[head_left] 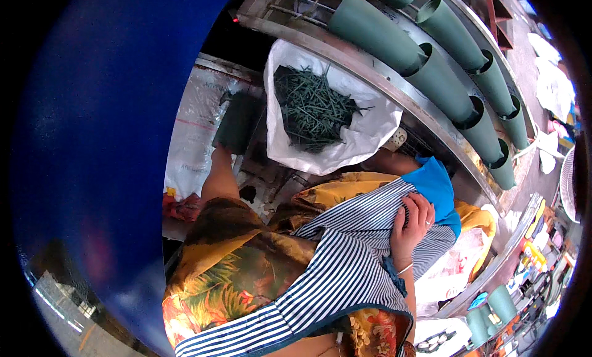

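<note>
My right hand [412, 224] pinches the soft blue-and-white striped cloth apron [345, 264] at its upper fold: light, limp; left hand's [237, 132] grip cannot be told

A blue-and-white striped apron [345, 258] hangs over a flowered garment, its cloth bunched up where the right hand [412, 224] grips it. The left hand [237, 130] wears a dark green glove, reaching beside a white sack.

Beyond the left hand [237, 132], the open white sack [364, 138] of green sticks [311, 107] blocks the way; a row of green tubes [431, 67] walls off the rack above the right hand [412, 224].
</note>
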`<action>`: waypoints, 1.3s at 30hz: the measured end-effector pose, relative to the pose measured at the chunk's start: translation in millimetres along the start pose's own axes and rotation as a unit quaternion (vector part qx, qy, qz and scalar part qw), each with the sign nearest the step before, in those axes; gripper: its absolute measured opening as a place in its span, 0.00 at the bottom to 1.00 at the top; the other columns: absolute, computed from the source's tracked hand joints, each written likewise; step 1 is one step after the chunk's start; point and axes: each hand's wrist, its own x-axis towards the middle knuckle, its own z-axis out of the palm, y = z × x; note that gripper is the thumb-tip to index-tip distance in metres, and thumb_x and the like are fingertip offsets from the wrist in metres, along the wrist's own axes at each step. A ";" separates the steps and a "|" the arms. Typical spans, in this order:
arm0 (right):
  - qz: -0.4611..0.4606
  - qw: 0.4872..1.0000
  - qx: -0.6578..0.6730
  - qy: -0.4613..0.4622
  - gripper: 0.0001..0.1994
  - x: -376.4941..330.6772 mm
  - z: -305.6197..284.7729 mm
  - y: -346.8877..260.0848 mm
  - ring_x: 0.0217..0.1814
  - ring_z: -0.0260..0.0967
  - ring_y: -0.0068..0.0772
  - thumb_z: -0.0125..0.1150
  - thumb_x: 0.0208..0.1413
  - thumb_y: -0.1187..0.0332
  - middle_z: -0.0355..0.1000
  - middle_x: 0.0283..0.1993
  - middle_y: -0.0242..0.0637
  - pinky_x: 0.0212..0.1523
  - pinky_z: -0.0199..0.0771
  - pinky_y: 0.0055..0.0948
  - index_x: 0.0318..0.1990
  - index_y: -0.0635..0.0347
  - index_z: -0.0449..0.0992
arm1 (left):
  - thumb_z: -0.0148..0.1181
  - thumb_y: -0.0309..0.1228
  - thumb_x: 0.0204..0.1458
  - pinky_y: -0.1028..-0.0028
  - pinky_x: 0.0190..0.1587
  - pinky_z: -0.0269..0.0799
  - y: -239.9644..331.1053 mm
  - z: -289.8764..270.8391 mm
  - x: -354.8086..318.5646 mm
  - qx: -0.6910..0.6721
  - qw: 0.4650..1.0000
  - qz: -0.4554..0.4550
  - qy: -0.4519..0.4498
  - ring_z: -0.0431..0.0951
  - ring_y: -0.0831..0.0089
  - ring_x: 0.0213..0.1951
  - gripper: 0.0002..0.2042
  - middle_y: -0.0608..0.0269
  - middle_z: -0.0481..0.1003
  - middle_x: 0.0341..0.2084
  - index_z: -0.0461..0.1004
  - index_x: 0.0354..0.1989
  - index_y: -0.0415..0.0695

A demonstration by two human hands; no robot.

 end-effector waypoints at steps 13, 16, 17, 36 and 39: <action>-0.018 1.000 0.009 0.010 0.09 -1.4 -0.5 0.3 0.56 0.65 0.40 0.57 0.50 0.69 0.70 0.48 0.35 0.65 0.52 0.46 0.40 0.56 0.75 | 0.54 0.39 0.54 0.56 0.52 0.67 0.2 5.7 -11.3 0.058 0.994 -0.049 0.080 0.70 0.48 0.54 0.19 0.46 0.70 0.53 0.69 0.51 0.41; -0.015 1.000 0.006 0.020 0.09 -1.9 0.5 6.0 0.56 0.65 0.40 0.58 0.50 0.69 0.70 0.48 0.34 0.65 0.52 0.47 0.40 0.56 0.75 | 0.54 0.38 0.54 0.56 0.53 0.66 40.9 15.7 -43.6 0.174 0.962 0.057 0.201 0.70 0.48 0.54 0.19 0.47 0.69 0.54 0.69 0.51 0.41; -0.013 1.000 0.005 0.024 0.09 1.1 2.1 8.3 0.56 0.65 0.39 0.58 0.49 0.69 0.70 0.48 0.34 0.64 0.52 0.47 0.40 0.55 0.75 | 0.54 0.34 0.54 0.56 0.54 0.65 79.5 19.5 -70.5 0.108 0.948 0.222 0.202 0.69 0.50 0.55 0.18 0.48 0.69 0.54 0.69 0.52 0.41; 0.034 0.990 0.098 0.093 0.14 26.5 -27.2 52.5 0.51 0.69 0.30 0.63 0.40 0.70 0.73 0.45 0.27 0.56 0.61 0.42 0.39 0.51 0.77 | 0.63 0.31 0.42 0.57 0.68 0.48 634.5 148.4 -490.2 0.351 0.250 0.902 0.023 0.53 0.62 0.68 0.16 0.67 0.63 0.61 0.78 0.43 0.55; 0.017 0.989 0.114 0.096 0.13 29.9 -27.9 54.7 0.50 0.70 0.28 0.63 0.40 0.70 0.74 0.44 0.26 0.55 0.62 0.39 0.38 0.51 0.77 | 0.56 0.35 0.49 0.53 0.69 0.41 625.9 177.1 -489.1 0.422 0.217 0.872 0.123 0.49 0.62 0.69 0.10 0.67 0.59 0.65 0.82 0.37 0.55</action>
